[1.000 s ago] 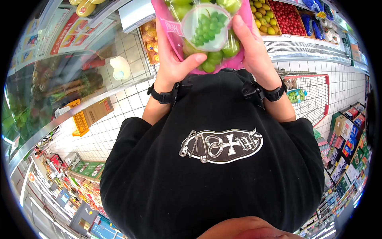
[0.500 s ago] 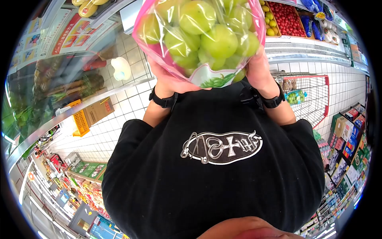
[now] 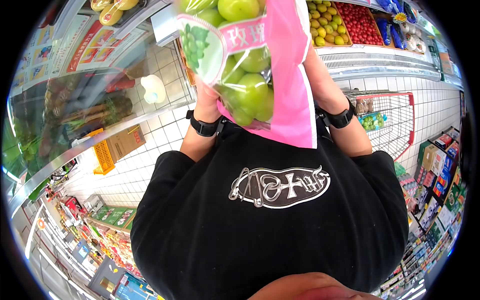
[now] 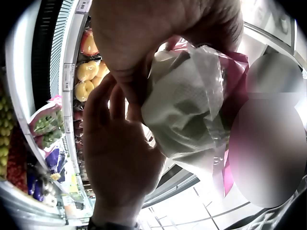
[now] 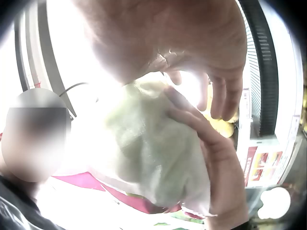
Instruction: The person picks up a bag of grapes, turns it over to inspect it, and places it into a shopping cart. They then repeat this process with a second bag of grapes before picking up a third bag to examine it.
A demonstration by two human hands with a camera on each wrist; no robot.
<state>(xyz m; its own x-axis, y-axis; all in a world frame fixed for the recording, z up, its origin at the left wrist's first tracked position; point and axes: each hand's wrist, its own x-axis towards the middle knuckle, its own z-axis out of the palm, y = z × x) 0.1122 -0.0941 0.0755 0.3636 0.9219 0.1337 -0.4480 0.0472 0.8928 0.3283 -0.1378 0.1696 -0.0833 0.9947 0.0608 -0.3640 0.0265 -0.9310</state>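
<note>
A pink and clear plastic bag of large green grapes [image 3: 252,92] is raised before the chest in the head view. It stands tilted, with its pink side seam towards the right. My left hand [image 3: 206,100] holds its left side, partly hidden behind it. In the right wrist view the left fingers [image 5: 192,117] lie along the pale back of the bag [image 5: 153,143]. On the other side, my right hand [image 3: 320,80] is at the pink edge. The right wrist view shows several right fingers [image 5: 218,96] hanging fairly straight beyond the bag; the right thumb is hidden.
A wire shopping cart [image 3: 387,120] with another bag of green fruit [image 3: 372,121] stands at the right. Yellow fruit [image 3: 327,24] and red fruit [image 3: 365,24] fill the display ahead. A glass case [image 3: 90,75] flanks the left. An orange crate [image 3: 103,155] sits on the tiled floor.
The bag of grapes has been tipped and turned between my hands: first the round label, then the fruit, now the pink seam. My thumbs no longer show on its near face.
</note>
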